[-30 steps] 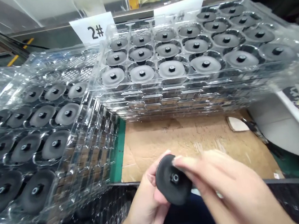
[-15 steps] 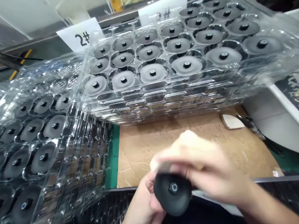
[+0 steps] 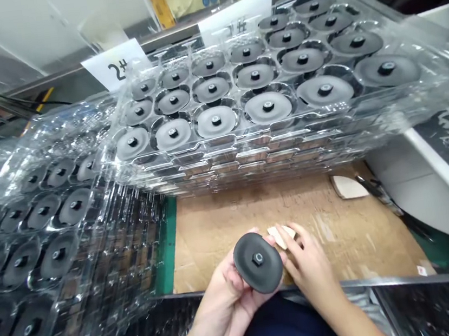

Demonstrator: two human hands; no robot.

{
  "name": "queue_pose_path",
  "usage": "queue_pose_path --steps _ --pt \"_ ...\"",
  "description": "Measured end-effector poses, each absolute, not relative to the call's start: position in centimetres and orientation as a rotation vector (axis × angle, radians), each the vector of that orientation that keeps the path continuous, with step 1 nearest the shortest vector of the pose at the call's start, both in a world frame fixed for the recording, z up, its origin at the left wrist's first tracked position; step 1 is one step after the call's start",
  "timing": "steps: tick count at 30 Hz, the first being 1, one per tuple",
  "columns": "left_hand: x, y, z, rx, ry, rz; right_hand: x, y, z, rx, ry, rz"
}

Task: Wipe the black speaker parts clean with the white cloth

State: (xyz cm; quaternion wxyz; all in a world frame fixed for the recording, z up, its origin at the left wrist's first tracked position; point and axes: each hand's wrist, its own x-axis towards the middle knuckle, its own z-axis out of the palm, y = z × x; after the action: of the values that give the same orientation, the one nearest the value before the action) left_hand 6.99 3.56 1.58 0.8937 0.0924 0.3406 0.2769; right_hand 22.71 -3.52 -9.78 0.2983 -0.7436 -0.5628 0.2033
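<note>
My left hand holds a black round disc with a small hub in its middle, face up, near the front edge of the bench. Beside it, my right hand has its fingertips closed on a small pale flat piece at the disc's upper right rim. Both hands hover over a brown cardboard sheet lying on the bench.
A stack of clear plastic trays filled with the same black discs stands behind the cardboard. A second stack of trays leans at the left. A white "2#" label stands at the back. A white bin sits at the right.
My right hand has drawn off the disc's face to its upper right edge and now pinches the pale piece. The disc has turned to face up. The view has tilted down slightly.
</note>
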Motion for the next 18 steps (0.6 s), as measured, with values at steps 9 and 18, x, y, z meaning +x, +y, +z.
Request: queue_pose_path --steps 9,18 --pt "6.8 3.2 0.8 0.165 0.696 0.638 23.1 -1.8 -7.4 -1.819 -1.464 0.593" --pt "6.9 3.1 1.1 0.211 0.745 0.718 22.5 -0.8 -1.7 -1.725 -1.389 0.692"
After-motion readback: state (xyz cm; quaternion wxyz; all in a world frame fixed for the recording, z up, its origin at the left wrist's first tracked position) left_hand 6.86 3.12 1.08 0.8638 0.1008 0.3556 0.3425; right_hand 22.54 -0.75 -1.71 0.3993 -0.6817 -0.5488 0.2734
